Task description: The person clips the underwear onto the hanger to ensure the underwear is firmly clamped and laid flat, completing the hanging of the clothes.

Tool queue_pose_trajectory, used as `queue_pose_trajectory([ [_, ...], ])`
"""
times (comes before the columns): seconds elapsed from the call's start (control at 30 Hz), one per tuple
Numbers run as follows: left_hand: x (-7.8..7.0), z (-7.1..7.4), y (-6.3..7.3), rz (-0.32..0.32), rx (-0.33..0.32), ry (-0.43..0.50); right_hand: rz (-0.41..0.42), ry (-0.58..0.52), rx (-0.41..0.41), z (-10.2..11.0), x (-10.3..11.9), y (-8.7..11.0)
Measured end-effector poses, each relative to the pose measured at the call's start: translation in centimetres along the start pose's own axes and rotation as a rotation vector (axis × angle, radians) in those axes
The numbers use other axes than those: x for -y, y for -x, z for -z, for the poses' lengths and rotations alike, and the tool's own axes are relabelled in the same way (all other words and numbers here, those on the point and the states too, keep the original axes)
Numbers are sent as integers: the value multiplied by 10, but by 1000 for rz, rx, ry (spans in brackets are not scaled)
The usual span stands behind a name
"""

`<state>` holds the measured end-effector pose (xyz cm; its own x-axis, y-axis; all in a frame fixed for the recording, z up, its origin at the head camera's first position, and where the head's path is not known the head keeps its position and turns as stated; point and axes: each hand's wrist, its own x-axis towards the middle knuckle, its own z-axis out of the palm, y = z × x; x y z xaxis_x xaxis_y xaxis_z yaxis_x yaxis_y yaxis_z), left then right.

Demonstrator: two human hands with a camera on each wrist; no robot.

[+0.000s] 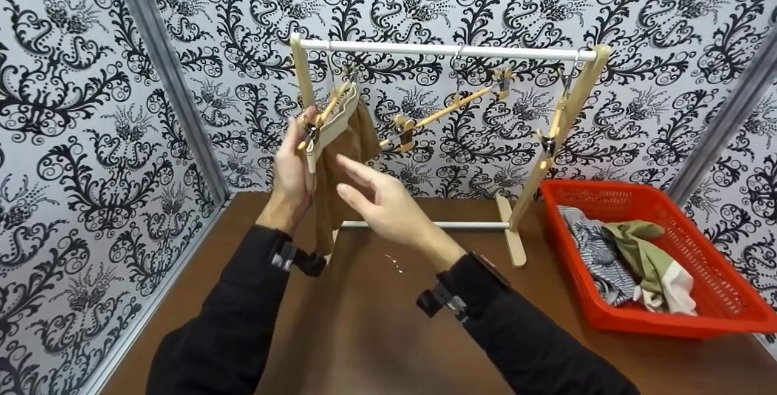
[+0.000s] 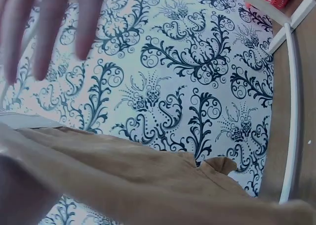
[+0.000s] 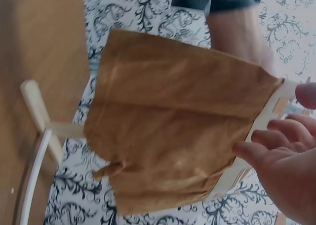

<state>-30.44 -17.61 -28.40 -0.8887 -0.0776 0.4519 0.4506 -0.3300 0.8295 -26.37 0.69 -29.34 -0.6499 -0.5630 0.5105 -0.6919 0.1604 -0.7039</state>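
A small brown garment (image 1: pixel 340 164) with a cream waistband (image 1: pixel 334 128), shaped like shorts, hangs from a wooden clip hanger (image 1: pixel 332 104) at the rack's left end. My left hand (image 1: pixel 292 167) grips the hanger's near end by its black metal clip (image 1: pixel 311 132); its palm is beside the waistband. My right hand (image 1: pixel 388 204) is in front of the garment, fingers loosely extended and thumb apart, holding nothing. In the right wrist view, the right fingers (image 3: pixel 281 138) overlap the waistband. The left wrist view shows the brown cloth (image 2: pixel 123 170) close up, with blurred fingers above it.
The rack's white top rail (image 1: pixel 425 49) also carries a bare tilted clip hanger (image 1: pixel 455 107) in the middle and another hanger (image 1: pixel 555 122) at the right post. A red basket (image 1: pixel 607 316) with striped cloth (image 1: pixel 598 255) and a green-and-white garment (image 1: pixel 652 255) stands at the right.
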Motion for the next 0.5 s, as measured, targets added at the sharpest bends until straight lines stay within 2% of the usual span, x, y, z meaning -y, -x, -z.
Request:
queue_pose_trajectory([
  [0.1, 0, 1, 15, -72, -69, -74, -12, 92, 81, 13, -10, 12],
  [0.2, 1, -3, 34, -212, -162, -179, -50, 155, 166, 30, -22, 24],
  [0.27, 3, -7, 45, -370, -227, -253, -69, 181, 222, 42, -31, 32],
  [0.37, 4, -16, 58, -689, -295, -395, -115, 227, 312, 62, -45, 42],
  [0.43, 6, -25, 64, -908, -297, -466, -150, 285, 368, 77, -54, 50],
  [0.5, 8, -35, 71, -1085, -258, -512, -185, 344, 417, 93, -61, 59],
])
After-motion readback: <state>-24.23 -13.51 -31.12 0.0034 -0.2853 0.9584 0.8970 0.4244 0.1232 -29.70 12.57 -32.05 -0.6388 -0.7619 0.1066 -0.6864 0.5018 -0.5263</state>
